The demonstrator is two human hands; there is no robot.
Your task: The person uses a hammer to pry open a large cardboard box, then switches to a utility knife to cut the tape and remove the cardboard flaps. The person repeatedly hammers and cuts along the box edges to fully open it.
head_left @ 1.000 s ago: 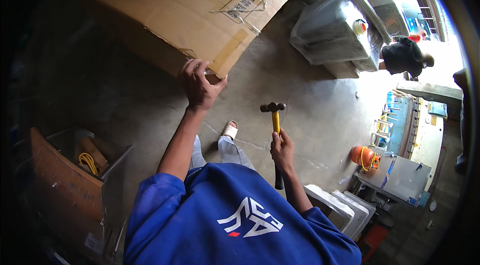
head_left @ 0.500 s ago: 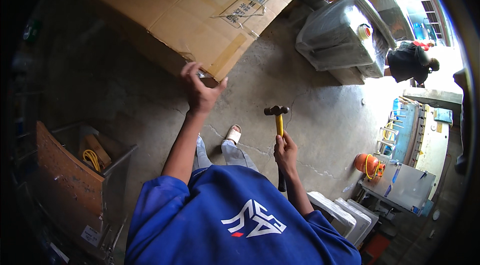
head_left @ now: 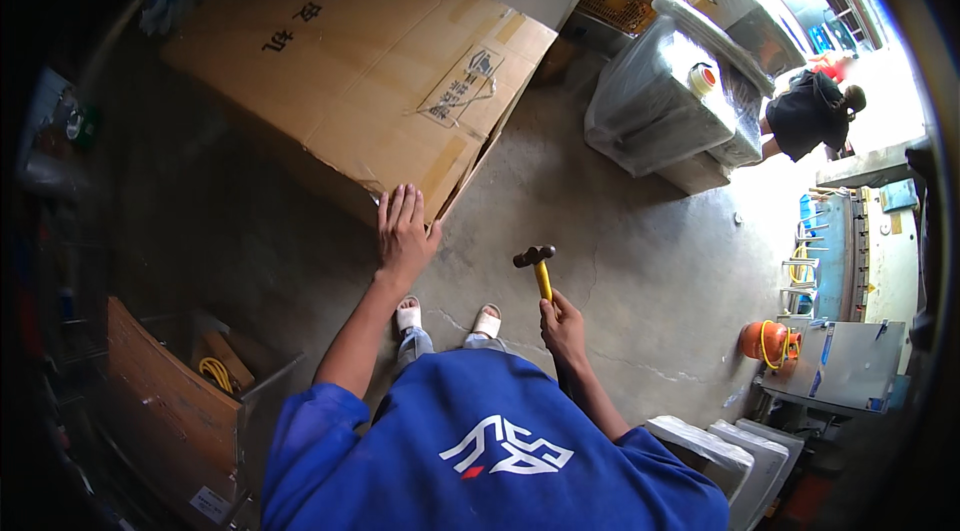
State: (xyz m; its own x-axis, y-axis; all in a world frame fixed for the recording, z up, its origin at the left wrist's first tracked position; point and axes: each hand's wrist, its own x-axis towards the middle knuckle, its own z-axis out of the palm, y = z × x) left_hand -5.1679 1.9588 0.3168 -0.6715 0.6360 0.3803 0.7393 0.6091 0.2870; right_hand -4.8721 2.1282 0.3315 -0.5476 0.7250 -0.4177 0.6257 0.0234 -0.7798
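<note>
A large brown cardboard box (head_left: 350, 91) fills the upper left and centre of the view, its top strapped with tape. My left hand (head_left: 406, 243) rests on the near corner, fingers stretched out over the top and thumb by the corner's right edge. My right hand (head_left: 566, 333) is closed round the yellow handle of a ball-peen hammer (head_left: 534, 257). The dark metal head points up and away from me, in the air right of the box and apart from it. Part of the handle is hidden behind my hand and forearm.
A plastic-wrapped machine (head_left: 660, 91) stands right of the box, with a person (head_left: 808, 116) in dark clothes beyond. An orange gas cylinder (head_left: 765, 340) and wrapped white panels (head_left: 705, 456) are at right. At lower left, a metal-framed bin (head_left: 270, 371) holds a yellow coil (head_left: 215, 373).
The box corner now appears lower in view. My left hand has gone from curled at the corner to flat on the top. The hammer appears lower and slightly left, still in my right hand.
</note>
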